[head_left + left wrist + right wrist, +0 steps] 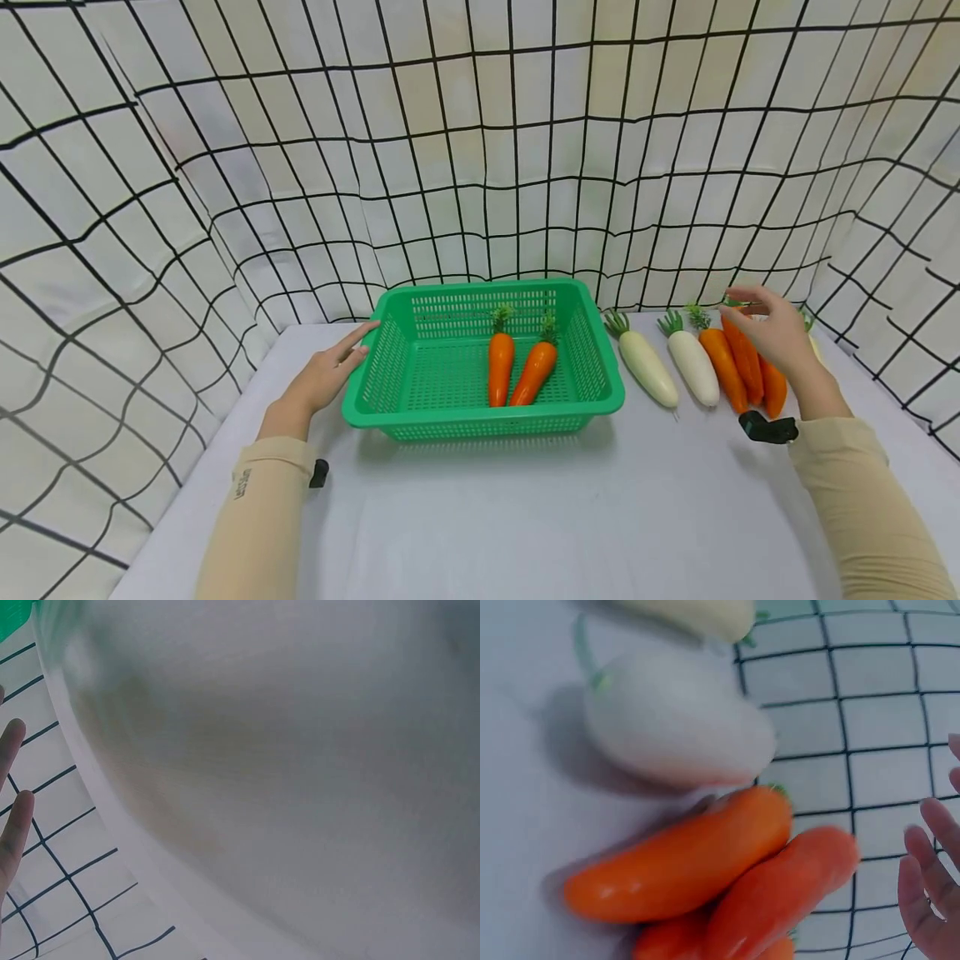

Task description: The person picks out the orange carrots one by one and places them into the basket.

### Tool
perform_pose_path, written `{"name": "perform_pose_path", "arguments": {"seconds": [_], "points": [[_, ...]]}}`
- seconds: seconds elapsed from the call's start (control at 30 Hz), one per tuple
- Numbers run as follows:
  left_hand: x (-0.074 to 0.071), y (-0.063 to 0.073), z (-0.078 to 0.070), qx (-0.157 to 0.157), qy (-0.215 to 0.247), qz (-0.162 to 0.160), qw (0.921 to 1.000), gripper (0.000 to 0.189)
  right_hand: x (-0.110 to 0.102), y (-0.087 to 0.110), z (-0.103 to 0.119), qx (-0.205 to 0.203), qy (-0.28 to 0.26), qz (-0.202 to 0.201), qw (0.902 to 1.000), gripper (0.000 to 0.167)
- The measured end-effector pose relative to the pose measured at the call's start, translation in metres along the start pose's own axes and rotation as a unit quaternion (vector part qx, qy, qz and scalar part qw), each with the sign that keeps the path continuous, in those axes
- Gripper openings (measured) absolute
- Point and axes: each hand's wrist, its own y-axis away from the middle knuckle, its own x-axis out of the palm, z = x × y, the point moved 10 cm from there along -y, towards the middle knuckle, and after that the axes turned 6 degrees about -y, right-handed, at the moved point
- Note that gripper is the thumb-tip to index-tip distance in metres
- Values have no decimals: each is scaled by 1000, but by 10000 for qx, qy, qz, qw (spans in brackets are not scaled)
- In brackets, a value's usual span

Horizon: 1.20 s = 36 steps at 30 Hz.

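My right fingers [753,293] are loosely curved above the carrots, thumb well apart from the rest, and hold nothing. My left fingers [339,346] are nearly straight and spread at the left rim of the basket [450,419]. They seem to touch it, grasping nothing; how hard they press I cannot tell.

The middle carrot [742,362] lies just below my right fingertips, its top partly hidden behind them. The left carrot [718,367] lies alongside it, and the right carrot [773,388] is tucked under my palm. They lie bunched and touching on the surface [480,517]. Farther left of my right fingers come the white radish [694,368] and then the pale radish [649,369]. Two more carrots [501,367] lie in the basket, between my two hands.

The carrots look smooth and glossy, so I judge them light, fairly firm and a little slippery. I would take the middle one around its thick upper body, thumb on one side and fingers on the other, and spare the leafy top, which looks flimsy. With its neighbours so close, the gap for my fingertips is narrow, and a careless pinch could roll one aside.
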Motion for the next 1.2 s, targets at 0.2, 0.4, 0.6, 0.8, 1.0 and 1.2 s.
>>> {"name": "perform_pose_path", "arguments": {"seconds": [0.2,0.4,0.6,0.8,1.0,1.2], "points": [[0,1,0,-49,-11,2,10000,59,1,-3,-33,438,622,86,9971,69],[-1,2,-1,-62,43,-21,10000,58,13,-7,-53,738,1248,402,9886,86],[0,2,-1,-61,46,-35,10000,58,17,-9,-61,920,1359,343,9858,86],[-1,2,-2,-59,8,-59,10000,58,20,-11,-65,989,1335,226,9858,80],[-1,3,-2,-81,28,-45,10000,58,19,-11,-66,1053,1184,12,9874,74],[-1,3,1,-119,12,-33,9999,58,11,-14,-65,1178,109,-264,9926,73]]}}
